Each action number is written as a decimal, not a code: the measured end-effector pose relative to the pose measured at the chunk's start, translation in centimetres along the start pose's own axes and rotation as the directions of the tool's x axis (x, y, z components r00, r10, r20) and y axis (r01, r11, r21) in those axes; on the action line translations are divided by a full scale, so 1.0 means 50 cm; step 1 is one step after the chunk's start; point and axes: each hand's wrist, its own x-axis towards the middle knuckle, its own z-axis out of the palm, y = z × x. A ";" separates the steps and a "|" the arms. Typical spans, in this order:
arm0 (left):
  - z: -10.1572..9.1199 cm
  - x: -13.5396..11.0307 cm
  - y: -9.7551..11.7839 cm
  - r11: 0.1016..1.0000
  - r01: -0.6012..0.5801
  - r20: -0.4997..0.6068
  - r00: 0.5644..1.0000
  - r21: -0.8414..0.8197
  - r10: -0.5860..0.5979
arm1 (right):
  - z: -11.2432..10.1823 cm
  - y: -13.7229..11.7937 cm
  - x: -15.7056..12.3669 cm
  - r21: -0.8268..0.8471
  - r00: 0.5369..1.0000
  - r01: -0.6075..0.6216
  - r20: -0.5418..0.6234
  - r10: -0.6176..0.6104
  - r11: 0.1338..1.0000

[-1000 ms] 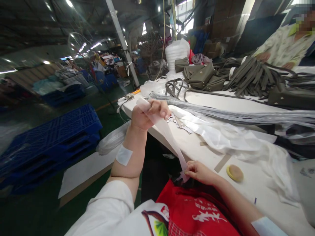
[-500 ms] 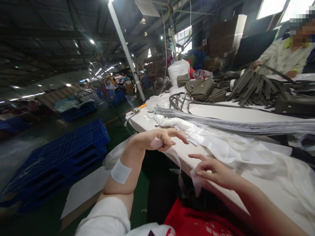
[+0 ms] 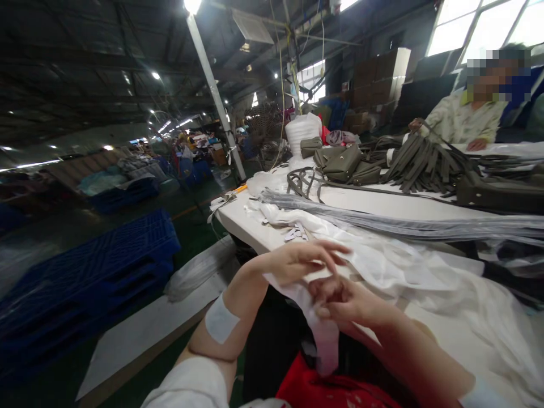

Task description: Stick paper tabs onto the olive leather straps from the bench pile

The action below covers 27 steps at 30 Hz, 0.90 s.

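Observation:
My left hand (image 3: 300,263) is above the table's near edge, its index finger stretched out and its lower fingers curled. A thin, see-through white strip (image 3: 327,345) runs from under its palm and hangs down over my lap. My right hand (image 3: 335,296) is close up against it, fingers bent and pinched together on the strip; motion blur hides the exact grip. The hands overlap at the fingertips. Just beyond them, small white paper tags (image 3: 296,232) lie beside crumpled white sheeting (image 3: 382,266).
Grey plastic-wrapped straps (image 3: 382,222) stretch across the white table (image 3: 238,218). Olive bags (image 3: 340,161) and a bundle of dark straps (image 3: 420,164) lie farther back. A co-worker (image 3: 463,119) is at the far right. Blue pallets (image 3: 97,272) stand on the floor at left.
My hands have come together from a gap apart. The right hand has moved left to the left hand, and more of the white strip hangs below them. The view has shifted slightly.

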 end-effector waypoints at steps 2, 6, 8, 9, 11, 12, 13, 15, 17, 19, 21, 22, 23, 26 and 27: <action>-0.019 -0.005 -0.082 0.991 0.003 -0.473 0.879 -0.133 -0.067 | -0.005 -0.001 -0.009 -0.098 0.985 -0.024 -0.172 0.007 0.995; 0.011 -0.020 -0.224 0.878 0.041 -0.645 0.663 -0.477 -0.381 | -0.020 0.021 -0.034 -0.290 0.861 -0.117 -0.506 -0.048 0.950; 0.051 -0.034 -0.262 0.837 0.065 -0.556 0.719 -0.543 -0.416 | -0.025 0.039 -0.049 -0.335 0.838 -0.157 -0.543 -0.055 0.929; 0.072 -0.041 -0.272 0.834 0.056 -0.531 0.748 -0.548 -0.399 | -0.027 0.048 -0.056 -0.353 0.832 -0.173 -0.551 -0.055 0.920; 0.105 -0.050 -0.274 0.837 0.015 -0.490 0.805 -0.547 -0.334 | -0.028 0.063 -0.069 -0.371 0.842 -0.193 -0.538 -0.041 0.908; 0.115 -0.052 -0.270 0.827 0.006 -0.443 0.842 -0.562 -0.307 | -0.027 0.068 -0.075 -0.373 0.855 -0.194 -0.517 -0.029 0.908; 0.121 -0.051 -0.263 0.806 0.012 -0.376 0.881 -0.591 -0.289 | -0.026 0.072 -0.081 -0.372 0.871 -0.192 -0.491 -0.017 0.908; 0.126 -0.046 -0.248 0.747 0.049 -0.236 0.933 -0.663 -0.271 | -0.021 0.075 -0.091 -0.372 0.895 -0.187 -0.445 0.002 0.909; 0.125 -0.037 -0.235 0.693 0.048 -0.179 0.951 -0.720 -0.252 | -0.016 0.073 -0.099 -0.367 0.909 -0.188 -0.417 0.020 0.911; 0.122 -0.029 -0.226 0.682 -0.005 -0.210 0.953 -0.731 -0.219 | -0.009 0.068 -0.105 -0.353 0.917 -0.192 -0.398 0.039 0.916; 0.118 -0.024 -0.221 0.753 -0.048 -0.279 0.943 -0.656 -0.184 | -0.003 0.062 -0.109 -0.341 0.924 -0.198 -0.378 0.059 0.919; 0.114 -0.022 -0.220 0.814 -0.043 -0.308 0.936 -0.579 -0.170 | -0.001 0.060 -0.112 -0.341 0.927 -0.204 -0.368 0.070 0.918; 0.110 -0.021 -0.218 0.880 -0.024 -0.333 0.930 -0.475 -0.155 | 0.000 0.057 -0.115 -0.344 0.930 -0.214 -0.358 0.084 0.914; 0.093 -0.021 -0.212 0.998 0.016 -0.365 0.930 -0.062 -0.038 | -0.006 0.050 -0.128 -0.370 0.923 -0.247 -0.371 0.102 0.896; 0.089 -0.021 -0.209 0.997 0.005 -0.361 0.932 0.077 0.023 | -0.010 0.047 -0.133 -0.387 0.913 -0.261 -0.397 0.096 0.885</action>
